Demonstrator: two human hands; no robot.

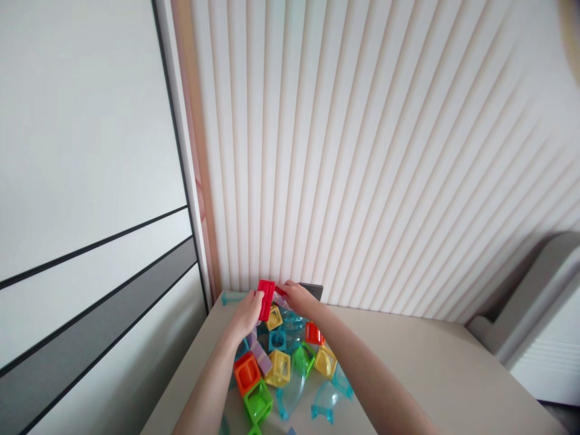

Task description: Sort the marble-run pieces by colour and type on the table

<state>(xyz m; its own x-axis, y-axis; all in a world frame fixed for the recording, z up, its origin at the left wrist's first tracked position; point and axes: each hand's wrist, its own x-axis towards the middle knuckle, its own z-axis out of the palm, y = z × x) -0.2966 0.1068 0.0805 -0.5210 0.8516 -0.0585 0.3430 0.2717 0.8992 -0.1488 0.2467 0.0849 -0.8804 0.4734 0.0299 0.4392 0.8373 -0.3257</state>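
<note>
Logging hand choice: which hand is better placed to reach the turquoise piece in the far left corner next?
Probably the left hand: nearer the turquoise piece, though holding a red block; the right hand is farther.

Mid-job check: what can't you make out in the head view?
All in the head view:
1. How the left hand grips the red block: the hand itself covers the block's left edge.
2. The red sliver at the right hand: mostly hidden by that hand, so its shape is unclear.
3. The dark flat object: partly hidden by the right hand and wrist.
4. The green piece at the bottom: cut off by the edge.
</note>
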